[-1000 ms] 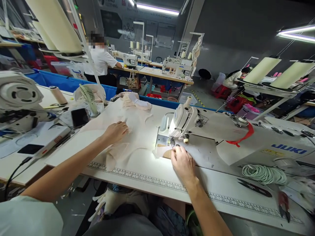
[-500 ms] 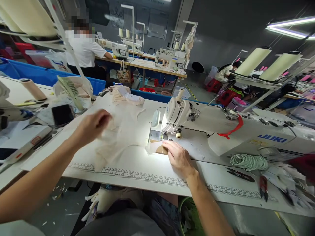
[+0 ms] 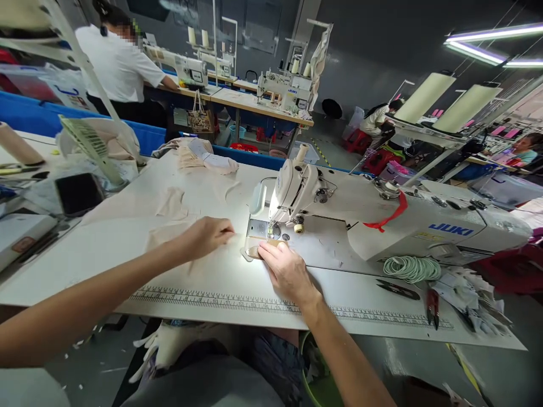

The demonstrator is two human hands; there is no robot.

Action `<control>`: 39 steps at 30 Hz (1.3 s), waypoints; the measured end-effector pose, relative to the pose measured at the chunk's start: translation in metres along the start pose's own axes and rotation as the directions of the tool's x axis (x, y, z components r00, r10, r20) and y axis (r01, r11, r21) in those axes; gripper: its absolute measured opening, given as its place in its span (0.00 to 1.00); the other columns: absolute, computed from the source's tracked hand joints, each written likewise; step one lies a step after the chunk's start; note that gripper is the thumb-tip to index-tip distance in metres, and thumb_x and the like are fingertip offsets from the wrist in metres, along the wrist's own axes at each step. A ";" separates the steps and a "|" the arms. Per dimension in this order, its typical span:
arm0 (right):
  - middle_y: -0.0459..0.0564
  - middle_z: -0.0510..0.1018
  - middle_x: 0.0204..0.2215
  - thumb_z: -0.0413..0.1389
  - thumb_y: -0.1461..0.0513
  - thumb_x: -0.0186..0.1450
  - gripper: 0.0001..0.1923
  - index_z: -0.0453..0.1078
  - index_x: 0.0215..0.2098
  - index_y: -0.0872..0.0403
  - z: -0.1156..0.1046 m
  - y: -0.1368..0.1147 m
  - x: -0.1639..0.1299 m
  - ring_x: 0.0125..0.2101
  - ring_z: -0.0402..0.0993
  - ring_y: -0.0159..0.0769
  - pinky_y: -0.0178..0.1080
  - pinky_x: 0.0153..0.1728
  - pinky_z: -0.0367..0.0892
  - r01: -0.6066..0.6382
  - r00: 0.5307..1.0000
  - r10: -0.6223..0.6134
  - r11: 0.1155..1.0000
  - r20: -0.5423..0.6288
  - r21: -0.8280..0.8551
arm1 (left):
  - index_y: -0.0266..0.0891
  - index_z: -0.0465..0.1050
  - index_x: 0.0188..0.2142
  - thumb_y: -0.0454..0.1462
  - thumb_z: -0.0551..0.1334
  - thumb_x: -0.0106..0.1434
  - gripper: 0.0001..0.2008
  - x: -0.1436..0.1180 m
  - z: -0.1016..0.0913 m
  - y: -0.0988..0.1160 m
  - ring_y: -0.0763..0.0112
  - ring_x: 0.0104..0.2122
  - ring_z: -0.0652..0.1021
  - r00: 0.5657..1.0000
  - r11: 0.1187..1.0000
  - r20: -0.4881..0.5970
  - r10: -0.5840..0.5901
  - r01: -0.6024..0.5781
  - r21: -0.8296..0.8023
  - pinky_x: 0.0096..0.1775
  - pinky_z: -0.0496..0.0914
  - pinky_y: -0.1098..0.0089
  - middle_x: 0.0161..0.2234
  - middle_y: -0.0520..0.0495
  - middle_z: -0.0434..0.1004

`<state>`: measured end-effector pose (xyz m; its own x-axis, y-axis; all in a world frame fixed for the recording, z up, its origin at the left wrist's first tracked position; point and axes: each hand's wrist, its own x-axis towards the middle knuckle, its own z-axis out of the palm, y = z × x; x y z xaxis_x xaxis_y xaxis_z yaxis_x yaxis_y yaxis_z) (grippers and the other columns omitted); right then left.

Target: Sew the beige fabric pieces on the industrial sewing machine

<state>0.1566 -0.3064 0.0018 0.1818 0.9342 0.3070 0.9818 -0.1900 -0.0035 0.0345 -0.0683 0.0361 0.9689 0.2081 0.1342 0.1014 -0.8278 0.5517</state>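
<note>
A single head-worn camera looks forward and down from the seated person's eye level, close over the left hand [image 3: 207, 236] and right hand [image 3: 285, 270] at the sewing machine [image 3: 339, 220], the workshop stretching beyond them.

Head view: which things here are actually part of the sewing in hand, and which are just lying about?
In use:
left hand
right hand
fabric piece
sewing machine

Lying about:
cord coil
black snips
red-handled pliers
phone
fan

Bare forearms, left hand [image 3: 206, 236], right hand [image 3: 288, 271]; pale short sleeve at left shoulder
</note>
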 end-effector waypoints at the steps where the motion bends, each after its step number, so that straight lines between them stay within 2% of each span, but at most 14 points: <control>1: 0.54 0.79 0.52 0.52 0.68 0.70 0.16 0.73 0.54 0.55 0.000 0.000 0.000 0.39 0.69 0.42 0.42 0.40 0.69 0.002 1.000 -0.002 1.000 0.002 -0.009 | 0.39 0.71 0.29 0.40 0.55 0.63 0.10 0.007 0.008 0.012 0.70 0.24 0.74 1.000 0.998 0.020 0.008 -0.007 -0.063 0.29 0.62 0.71 0.24 0.50 0.77; 4: 0.54 0.79 0.51 0.51 0.67 0.71 0.16 0.73 0.54 0.55 0.000 0.003 -0.001 0.39 0.68 0.42 0.41 0.39 0.67 0.008 1.000 -0.008 1.000 0.015 -0.021 | 0.39 0.67 0.27 0.38 0.57 0.60 0.07 0.029 0.033 0.035 0.71 0.23 0.72 0.996 0.977 0.091 -0.001 0.020 -0.210 0.28 0.62 0.72 0.22 0.52 0.75; 8: 0.55 0.79 0.50 0.49 0.67 0.71 0.16 0.73 0.54 0.54 0.000 0.006 -0.002 0.38 0.67 0.41 0.42 0.39 0.67 0.021 0.999 -0.021 1.000 0.029 -0.012 | 0.40 0.66 0.25 0.37 0.58 0.57 0.06 0.049 0.050 0.034 0.69 0.26 0.74 0.988 0.966 0.150 -0.048 0.084 -0.245 0.29 0.65 0.72 0.24 0.51 0.75; 12: 0.54 0.80 0.51 0.48 0.68 0.70 0.19 0.74 0.54 0.53 0.002 0.010 -0.003 0.39 0.69 0.42 0.43 0.40 0.69 -0.002 1.000 0.002 1.000 0.018 0.029 | 0.40 0.66 0.26 0.37 0.56 0.58 0.06 0.051 0.055 0.026 0.68 0.26 0.75 0.987 0.972 0.158 -0.038 0.073 -0.223 0.29 0.66 0.71 0.24 0.52 0.75; 17: 0.52 0.80 0.51 0.46 0.73 0.67 0.23 0.75 0.52 0.54 0.002 0.016 -0.006 0.44 0.72 0.42 0.43 0.43 0.71 -0.074 0.994 0.087 0.984 -0.073 0.163 | 0.41 0.65 0.25 0.36 0.57 0.57 0.05 0.054 0.063 0.020 0.69 0.25 0.75 0.982 0.969 0.179 -0.061 0.101 -0.227 0.28 0.66 0.72 0.23 0.53 0.75; 20: 0.53 0.80 0.47 0.45 0.73 0.66 0.22 0.75 0.50 0.54 0.000 0.016 -0.006 0.44 0.73 0.42 0.43 0.43 0.71 -0.120 0.986 0.141 0.971 -0.091 0.207 | 0.41 0.65 0.25 0.36 0.58 0.58 0.05 0.056 0.068 0.017 0.69 0.25 0.75 0.984 0.968 0.163 -0.071 0.108 -0.227 0.28 0.66 0.72 0.24 0.52 0.76; 25: 0.55 0.77 0.42 0.45 0.72 0.67 0.22 0.75 0.51 0.55 -0.001 0.013 -0.002 0.41 0.72 0.41 0.41 0.40 0.71 -0.191 0.980 0.198 0.969 -0.033 0.158 | 0.40 0.66 0.24 0.35 0.58 0.58 0.06 0.057 0.068 0.016 0.69 0.26 0.76 0.984 0.982 0.158 -0.084 0.109 -0.154 0.29 0.66 0.71 0.25 0.51 0.77; 28: 0.54 0.75 0.42 0.46 0.71 0.68 0.23 0.73 0.56 0.52 0.000 0.012 0.000 0.40 0.71 0.40 0.39 0.38 0.69 -0.190 0.982 0.190 0.978 0.017 0.085 | 0.40 0.66 0.25 0.34 0.58 0.59 0.06 0.057 0.064 0.020 0.68 0.28 0.76 0.983 0.988 0.160 -0.094 0.111 -0.103 0.30 0.66 0.71 0.27 0.51 0.77; 31: 0.53 0.75 0.42 0.47 0.69 0.70 0.22 0.73 0.57 0.50 0.000 0.010 0.002 0.39 0.69 0.39 0.38 0.36 0.66 -0.162 0.985 0.162 0.987 0.050 0.000 | 0.40 0.67 0.27 0.34 0.57 0.61 0.06 0.055 0.059 0.028 0.68 0.30 0.76 0.979 0.994 0.177 -0.098 0.103 -0.018 0.31 0.66 0.70 0.30 0.51 0.78; 33: 0.53 0.75 0.42 0.48 0.68 0.71 0.19 0.74 0.55 0.51 0.000 0.009 0.004 0.39 0.69 0.39 0.38 0.35 0.64 -0.133 0.989 0.136 0.990 0.064 -0.036 | 0.40 0.69 0.30 0.34 0.57 0.63 0.06 0.050 0.056 0.035 0.63 0.35 0.76 0.991 0.991 0.122 -0.054 0.038 0.130 0.33 0.67 0.68 0.34 0.48 0.78; 35: 0.54 0.76 0.42 0.49 0.68 0.71 0.17 0.74 0.53 0.52 -0.001 0.008 0.005 0.40 0.69 0.40 0.38 0.35 0.64 -0.116 0.990 0.120 0.992 0.076 -0.057 | 0.39 0.71 0.32 0.33 0.56 0.65 0.07 0.042 0.054 0.042 0.58 0.40 0.75 0.995 0.945 0.066 0.078 -0.095 0.314 0.35 0.69 0.65 0.38 0.43 0.77; 37: 0.54 0.76 0.42 0.49 0.69 0.70 0.16 0.74 0.50 0.53 -0.002 0.008 0.006 0.39 0.69 0.40 0.39 0.34 0.63 -0.111 0.990 0.117 0.991 0.084 -0.072 | 0.37 0.72 0.33 0.31 0.53 0.67 0.10 0.030 0.056 0.046 0.55 0.41 0.74 0.965 0.863 0.075 0.251 -0.258 0.433 0.37 0.70 0.62 0.40 0.39 0.76; 39: 0.54 0.76 0.41 0.49 0.68 0.71 0.15 0.75 0.49 0.53 -0.002 0.008 0.006 0.38 0.69 0.40 0.39 0.34 0.63 -0.110 0.990 0.116 0.991 0.078 -0.077 | 0.35 0.73 0.35 0.29 0.52 0.67 0.11 0.018 0.061 0.047 0.56 0.40 0.74 0.916 0.798 0.107 0.387 -0.391 0.459 0.39 0.72 0.61 0.40 0.38 0.76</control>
<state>0.1651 -0.3027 0.0057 0.2986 0.9265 0.2289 0.9486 -0.3146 0.0357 0.0706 -0.1352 0.0142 0.9506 -0.1855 0.2489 -0.1940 -0.9810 0.0097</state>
